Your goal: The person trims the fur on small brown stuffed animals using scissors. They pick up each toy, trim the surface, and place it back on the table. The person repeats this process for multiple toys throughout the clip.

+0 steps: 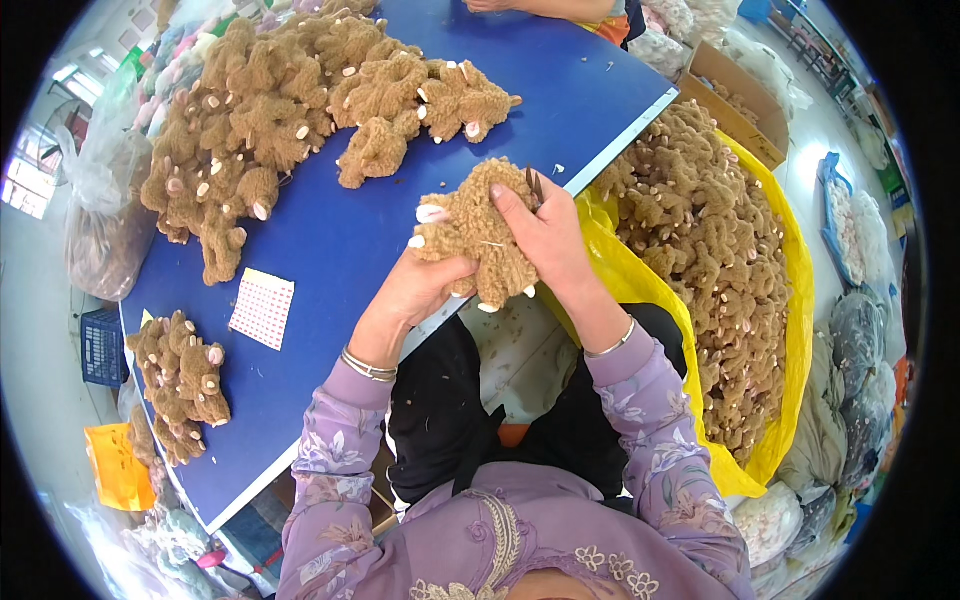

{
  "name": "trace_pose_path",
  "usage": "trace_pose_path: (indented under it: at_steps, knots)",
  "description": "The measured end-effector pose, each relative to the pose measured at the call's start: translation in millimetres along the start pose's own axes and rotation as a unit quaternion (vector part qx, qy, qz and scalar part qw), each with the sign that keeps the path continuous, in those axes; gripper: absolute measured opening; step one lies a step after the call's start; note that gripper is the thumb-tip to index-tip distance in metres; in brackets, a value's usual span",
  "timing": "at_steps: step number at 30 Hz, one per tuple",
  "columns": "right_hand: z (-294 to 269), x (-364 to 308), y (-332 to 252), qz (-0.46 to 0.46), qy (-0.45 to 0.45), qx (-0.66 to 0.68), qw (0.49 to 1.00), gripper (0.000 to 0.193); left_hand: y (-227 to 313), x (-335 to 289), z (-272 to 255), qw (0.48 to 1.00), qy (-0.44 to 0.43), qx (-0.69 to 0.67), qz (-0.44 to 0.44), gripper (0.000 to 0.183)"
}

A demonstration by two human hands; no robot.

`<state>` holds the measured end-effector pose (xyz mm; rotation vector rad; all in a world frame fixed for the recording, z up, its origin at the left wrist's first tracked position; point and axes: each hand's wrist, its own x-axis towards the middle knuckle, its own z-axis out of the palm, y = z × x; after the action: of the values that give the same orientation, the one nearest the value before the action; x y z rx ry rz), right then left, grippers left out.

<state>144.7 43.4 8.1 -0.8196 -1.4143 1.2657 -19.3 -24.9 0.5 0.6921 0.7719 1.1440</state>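
Note:
Both hands hold a brown fluffy plush toy skin (470, 215), limp in shape, with small white and pink tips, over the edge of the blue table (370, 240). My left hand (425, 285) is closed on its lower left side, thumb lying across the plush. On its upper right, my right hand (545, 235) grips with the thumb pressed into the pile. A dark pointed metal tool (534, 185), perhaps thread snips, juts out by the right fingers; its grip is hidden. A pale thread or thin stick (492, 243) lies across the plush.
A big heap of similar brown plush pieces (260, 110) covers the far left tabletop, with a smaller pile (178, 385) at near left. A sticker sheet (263, 308) lies between. At right stands a yellow sack (800, 330) full of plush pieces. Another person's arm (560, 8) rests at the far edge.

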Motion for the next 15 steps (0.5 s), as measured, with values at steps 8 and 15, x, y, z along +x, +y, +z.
trace_pose_path:
  at_steps: [8, 15]
  knots:
    - [6, -8, -4, -0.06, 0.011, -0.136, 0.989, 0.029, 6, -7, 16, 0.999, -0.009, 0.039, 0.01, 0.054]
    - [7, -6, -4, -0.068, 0.035, -0.068, 0.995, 0.031, 1, -4, 4, 1.0, 0.0, -0.013, 0.02, 0.048]
